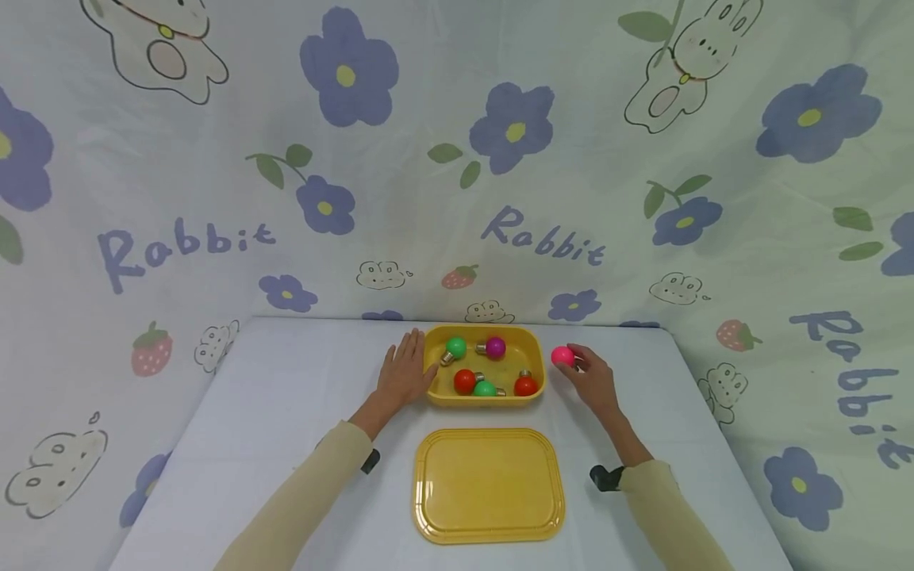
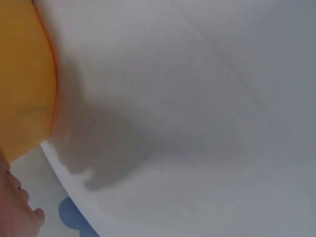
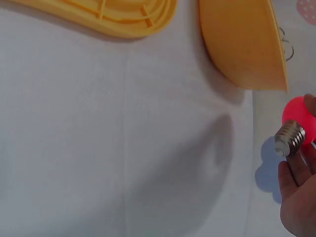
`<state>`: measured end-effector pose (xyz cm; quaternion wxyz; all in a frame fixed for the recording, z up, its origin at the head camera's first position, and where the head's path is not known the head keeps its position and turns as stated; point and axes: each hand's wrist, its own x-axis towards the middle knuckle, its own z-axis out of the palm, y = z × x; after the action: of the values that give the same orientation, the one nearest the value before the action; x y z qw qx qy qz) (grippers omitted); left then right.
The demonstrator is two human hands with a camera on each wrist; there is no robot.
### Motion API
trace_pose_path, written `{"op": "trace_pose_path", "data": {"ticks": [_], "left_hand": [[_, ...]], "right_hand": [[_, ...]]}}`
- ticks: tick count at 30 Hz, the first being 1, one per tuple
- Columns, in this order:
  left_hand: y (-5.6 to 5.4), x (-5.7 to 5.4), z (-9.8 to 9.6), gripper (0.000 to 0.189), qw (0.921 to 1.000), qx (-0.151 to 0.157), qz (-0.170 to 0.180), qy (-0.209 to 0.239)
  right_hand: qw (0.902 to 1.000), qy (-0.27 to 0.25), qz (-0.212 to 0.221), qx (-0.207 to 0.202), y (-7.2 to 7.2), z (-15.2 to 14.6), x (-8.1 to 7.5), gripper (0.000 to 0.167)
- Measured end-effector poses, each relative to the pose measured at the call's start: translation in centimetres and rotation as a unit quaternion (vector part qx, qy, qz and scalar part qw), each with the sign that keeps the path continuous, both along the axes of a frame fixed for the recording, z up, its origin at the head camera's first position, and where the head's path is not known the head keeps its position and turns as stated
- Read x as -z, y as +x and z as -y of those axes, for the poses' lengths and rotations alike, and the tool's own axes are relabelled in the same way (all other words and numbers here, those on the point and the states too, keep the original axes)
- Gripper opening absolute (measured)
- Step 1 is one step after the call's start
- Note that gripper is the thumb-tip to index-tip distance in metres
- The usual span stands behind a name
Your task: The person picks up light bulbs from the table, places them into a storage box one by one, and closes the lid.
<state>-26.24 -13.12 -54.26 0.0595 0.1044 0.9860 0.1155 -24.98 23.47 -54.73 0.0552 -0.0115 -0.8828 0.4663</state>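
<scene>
My right hand (image 1: 593,382) holds a pink light bulb (image 1: 562,357) between thumb and fingers, just right of the yellow bin (image 1: 485,402). In the right wrist view the bulb's metal screw base (image 3: 290,138) points down and left. My left hand (image 1: 405,371) lies with straight fingers against the bin's left side, thumb at its rim. Inside the bin are several bulbs: a green bulb (image 1: 456,346), a purple bulb (image 1: 496,347), a red bulb (image 1: 465,381), another green bulb (image 1: 485,388) and another red bulb (image 1: 525,385). Only part of the left hand (image 2: 19,210) shows in the left wrist view.
A flat yellow lid (image 1: 489,485) lies on the white table in front of the bin, between the forearms. A patterned curtain (image 1: 428,182) with flowers and rabbits hangs behind the table's back edge. Dark wrist devices (image 1: 607,478) sit near the cuffs.
</scene>
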Motion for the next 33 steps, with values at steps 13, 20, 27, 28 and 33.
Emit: {"op": "trace_pose_path", "data": {"ticks": [13, 20, 27, 28, 33], "left_hand": [[0.0, 0.2, 0.1, 0.076, 1.0000, 0.000, 0.003, 0.002], [0.1, 0.1, 0.1, 0.077, 1.0000, -0.001, 0.004, -0.002], [0.3, -0.1, 0.1, 0.074, 0.9999, 0.002, -0.007, 0.007], [0.3, -0.1, 0.1, 0.074, 0.9999, 0.003, -0.008, 0.006], [0.2, -0.1, 0.1, 0.077, 1.0000, 0.004, 0.002, 0.002]], "right_hand": [[0.9989, -0.018, -0.013, -0.041, -0.2, 4.2, -1.1, 0.048], [0.9970, -0.024, -0.007, -0.074, -0.1, 6.5, -1.5, 0.049], [0.9932, -0.037, -0.018, -0.109, -0.2, 7.8, -1.1, 0.048], [0.9931, -0.037, -0.017, -0.110, -0.3, 8.0, -1.1, 0.048], [0.9939, -0.027, -0.012, -0.106, -0.5, 8.7, -0.5, 0.045]]}}
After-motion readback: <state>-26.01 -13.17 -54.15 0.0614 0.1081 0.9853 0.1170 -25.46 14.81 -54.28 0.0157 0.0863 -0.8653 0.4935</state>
